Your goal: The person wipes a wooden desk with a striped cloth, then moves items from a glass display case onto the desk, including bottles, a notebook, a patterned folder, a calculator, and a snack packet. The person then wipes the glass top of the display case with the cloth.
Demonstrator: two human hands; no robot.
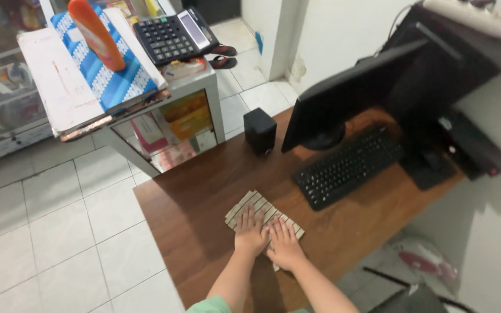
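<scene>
Both hands flat, fingers spread, nothing gripped: left hand (250, 232) and right hand (285, 243) pressing side by side on a row of pale paper strips (256, 210) near the front edge of the brown desk (192, 203). Best kept level, with even pressure, so the overlapping strips stay aligned. Bare wood toward the left edge and front corner; black keyboard (346, 168), monitor (343, 95) and small speaker (260, 131) crowding the back.
</scene>
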